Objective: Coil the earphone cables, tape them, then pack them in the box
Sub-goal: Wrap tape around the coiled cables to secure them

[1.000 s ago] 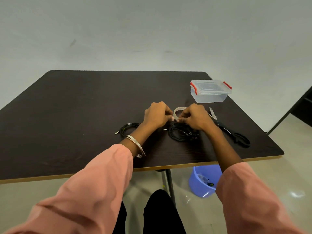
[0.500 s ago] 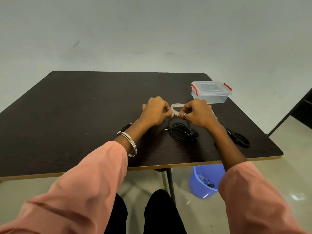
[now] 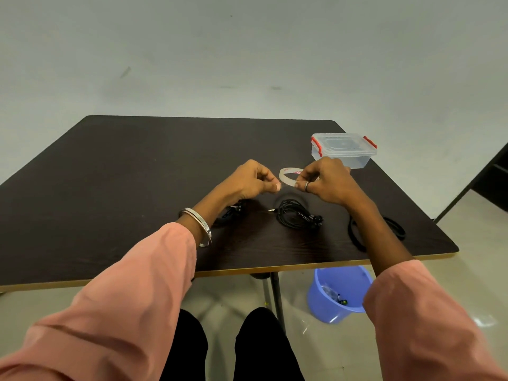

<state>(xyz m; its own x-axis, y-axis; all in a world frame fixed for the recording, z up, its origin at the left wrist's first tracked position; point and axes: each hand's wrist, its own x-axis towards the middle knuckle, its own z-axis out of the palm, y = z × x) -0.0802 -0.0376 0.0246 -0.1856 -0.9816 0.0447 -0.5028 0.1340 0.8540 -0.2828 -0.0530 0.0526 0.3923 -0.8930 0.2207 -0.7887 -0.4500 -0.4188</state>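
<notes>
The person's left hand (image 3: 254, 178) is raised above the dark counter (image 3: 123, 174), knuckles up, a metal bangle (image 3: 199, 225) on the wrist. Its fingers (image 3: 275, 186) are curled, thumb and forefinger pinched together at the left edge of the tape roll (image 3: 287, 177); whether a tape end lies between them is too small to tell. Under that wrist, left of the tape roll and nearer the person, a black earphone cable (image 3: 229, 213) lies mostly hidden.

The tape roll is a thin, pale translucent ring with faint red print, held in the air between both hands. Directly below it, on the counter, rests a black coiled earphone cable (image 3: 295, 215), loosely wound, its plug pointing left and its earbuds at the right.

The right hand (image 3: 328, 182), wearing a ring, grips the roll's right side with curled fingers. Right of the tape roll and nearer the person, black scissors (image 3: 395, 228) lie partly behind the right forearm. Behind the right hand stands the clear plastic box (image 3: 343, 151), lid on, red clips at both ends.
</notes>
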